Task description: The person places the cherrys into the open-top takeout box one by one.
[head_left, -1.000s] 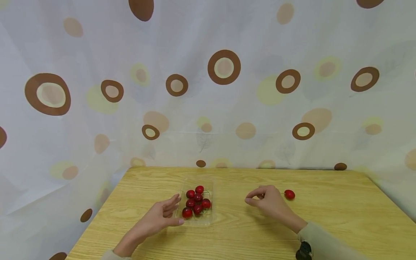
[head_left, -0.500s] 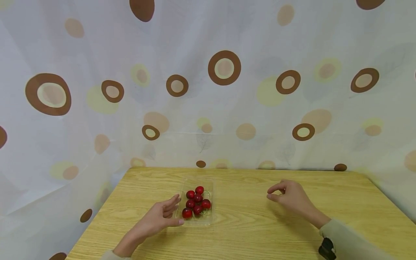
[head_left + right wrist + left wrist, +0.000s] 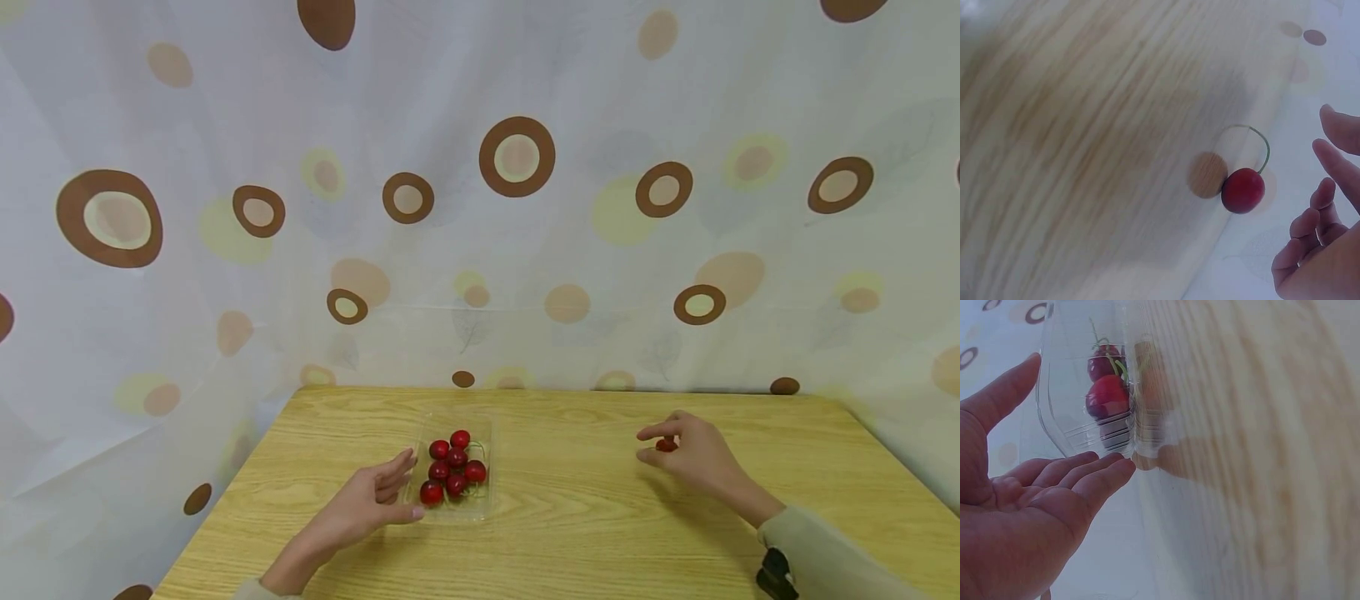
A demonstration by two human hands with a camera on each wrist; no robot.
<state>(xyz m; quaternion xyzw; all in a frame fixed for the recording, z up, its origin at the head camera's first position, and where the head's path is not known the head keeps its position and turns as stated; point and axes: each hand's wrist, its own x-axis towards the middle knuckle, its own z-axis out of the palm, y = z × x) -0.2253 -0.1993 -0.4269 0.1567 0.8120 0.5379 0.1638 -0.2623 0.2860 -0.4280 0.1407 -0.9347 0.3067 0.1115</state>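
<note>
A clear plastic container [image 3: 483, 500] holds several dark red cherries [image 3: 457, 457], some with green stems. My left hand [image 3: 362, 510] is at its left side, fingers extended, fingertips at the container's wall; in the left wrist view that hand [image 3: 1041, 506] has its thumb spread apart from the fingers. A single cherry [image 3: 665, 446] lies on the table at the right, partly hidden behind my right hand [image 3: 701, 458]. In the right wrist view the cherry [image 3: 1243, 190] rests with its curved green stem, apart from the right hand [image 3: 1329, 231], whose thumb and index finger stand separated with nothing between them.
The wooden table [image 3: 555, 533] stretches between and around the hands. Behind it and on the left hangs a pale curtain [image 3: 570, 242] with brown and yellow circles. A dark object [image 3: 777, 573] sits at the right wrist.
My right hand has moved right, to the lone cherry, and its thumb and index finger have parted. The left hand and the container have stayed put.
</note>
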